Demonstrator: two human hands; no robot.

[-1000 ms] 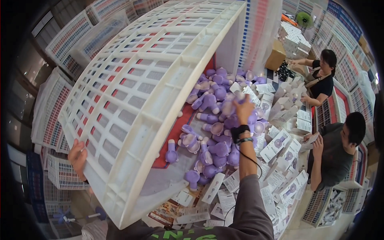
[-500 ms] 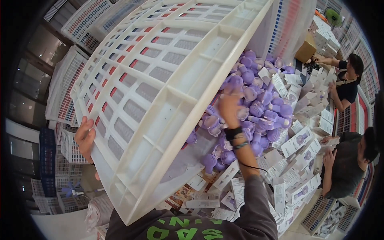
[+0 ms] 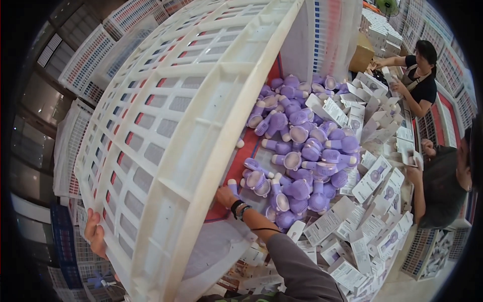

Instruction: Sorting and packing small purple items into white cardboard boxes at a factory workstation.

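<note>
A large white plastic lattice crate [image 3: 166,131] is tipped up on its side, its slatted bottom facing the viewer and filling the left half of the view. The person's left hand [image 3: 94,234] grips the crate's lower left edge, fingers curled around the rim from behind. The right hand [image 3: 225,197] sits at the crate's lower right rim, a dark band on its wrist; the rim hides the fingers, so it cannot be told whether they are closed on the crate or only resting against it.

Just beyond the right hand, spilling away from the crate's open mouth, lies a heap of small purple handheld fans [image 3: 302,161] with round heads and short handles, piled loosely over a red surface [image 3: 241,161]. To the right of that heap, and near the right forearm, white cardboard boxes with fan pictures [image 3: 375,178] lie scattered in a wide drift.

Farther right, well apart from both hands, two other people in dark shirts [image 3: 420,83] [image 3: 443,186] work at the boxes. Behind the left hand, more white lattice crates [image 3: 75,75] stand stacked.
</note>
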